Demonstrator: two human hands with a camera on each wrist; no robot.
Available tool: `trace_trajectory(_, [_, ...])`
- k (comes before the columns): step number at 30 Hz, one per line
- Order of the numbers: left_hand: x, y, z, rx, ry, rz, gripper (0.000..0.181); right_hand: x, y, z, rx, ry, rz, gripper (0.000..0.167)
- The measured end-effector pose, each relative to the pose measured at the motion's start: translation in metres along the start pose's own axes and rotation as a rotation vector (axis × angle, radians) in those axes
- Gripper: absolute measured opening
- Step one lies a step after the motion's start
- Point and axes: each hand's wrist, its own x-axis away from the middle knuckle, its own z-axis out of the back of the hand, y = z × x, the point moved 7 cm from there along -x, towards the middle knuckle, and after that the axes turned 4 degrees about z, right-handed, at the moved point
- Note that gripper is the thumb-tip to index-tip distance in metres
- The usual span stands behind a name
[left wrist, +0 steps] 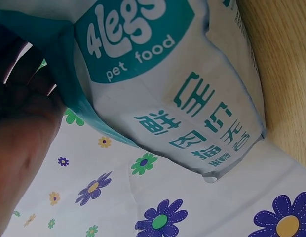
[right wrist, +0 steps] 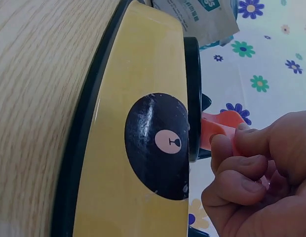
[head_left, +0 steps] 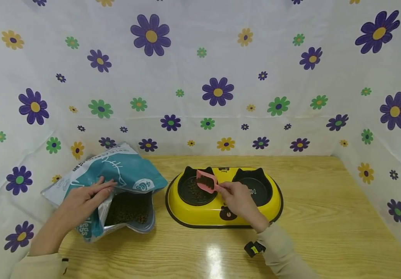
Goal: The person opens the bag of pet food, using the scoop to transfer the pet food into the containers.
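Observation:
My right hand [head_left: 239, 199] pinches the handle of a small pink scoop [head_left: 205, 181] between thumb and fingers. Brown kibble lies in the scoop, which is tilted over the left black bowl [head_left: 200, 200]; more kibble is scattered in that bowl. In the right wrist view, the scoop [right wrist: 222, 126] shows just past the bowl's dark rim. On the left, my left hand [head_left: 82, 201] rests with extended fingers on the folded-back top of a teal and white pet food bag [head_left: 134, 172]. Kibble shows inside its open mouth. The left wrist view has the bag's printed side [left wrist: 143, 98] beside the hand.
Both cat-eared bowls sit in a yellow double feeder [head_left: 197, 217] with a bear picture. The right bowl [head_left: 261, 190] has a fishbone mark on its bottom. A wooden table [head_left: 326, 217] lies beneath, with a flower-patterned cloth [head_left: 186, 77] at its back and sides.

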Motion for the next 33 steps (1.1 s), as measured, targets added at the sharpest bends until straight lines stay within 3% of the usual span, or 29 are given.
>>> trace_trajectory(19, [0.0009,-0.0014,0.0026,-0.005,0.003,-0.003,0.042,-0.0015,-0.0103,-0.0026,0.117,0.036,0.061,0.023])
trace_trajectory(33, [0.0013,0.0018,0.002,0.01,0.004,-0.012,0.042,0.004,-0.0095,0.002,0.163,0.076,0.045,0.027])
